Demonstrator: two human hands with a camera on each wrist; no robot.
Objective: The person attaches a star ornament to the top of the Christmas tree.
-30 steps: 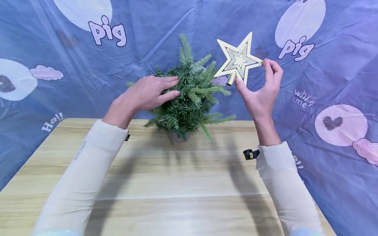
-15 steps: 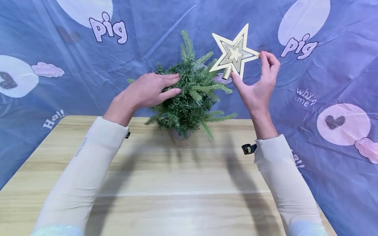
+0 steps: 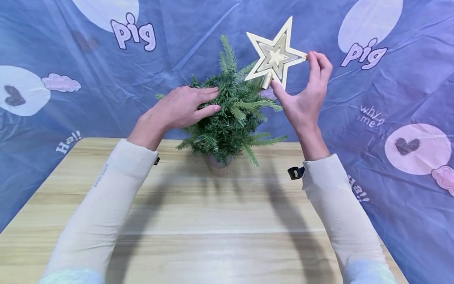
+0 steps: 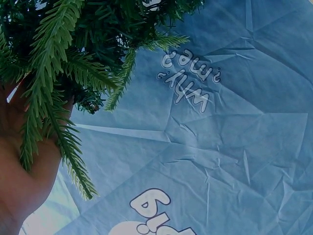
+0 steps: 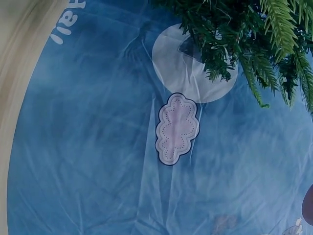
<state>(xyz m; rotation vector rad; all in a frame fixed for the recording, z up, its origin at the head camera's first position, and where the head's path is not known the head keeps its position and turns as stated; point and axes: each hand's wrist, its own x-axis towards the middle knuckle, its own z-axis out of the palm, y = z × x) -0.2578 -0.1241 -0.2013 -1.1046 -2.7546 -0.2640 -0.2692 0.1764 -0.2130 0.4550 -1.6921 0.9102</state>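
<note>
A small artificial Christmas tree (image 3: 227, 126) stands upright in a pot (image 3: 218, 165) near the table's back edge. My left hand (image 3: 179, 106) lies against its left side, fingers and thumb extended, fingertips among the needles. Branches cover part of that hand (image 4: 29, 191) in the left wrist view. Up and to the right, my right hand (image 3: 308, 100) holds a gold star tree topper (image 3: 276, 58) between thumb and fingers, by a side point and near its lower socket. The star overlaps the tree's right branches in the head view; whether they touch, I cannot tell. The right wrist view does not show it.
The light wooden table (image 3: 213, 209) spreads out in front of the tree. Behind it hangs a blue printed cloth (image 3: 188, 23), which also runs down the right side. Green branches (image 5: 220, 44) reach into the top of the right wrist view.
My right hand has carried the star upward and to the left, nearer to the tree's top. The left hand stays against the tree; the head view has shifted slightly.
</note>
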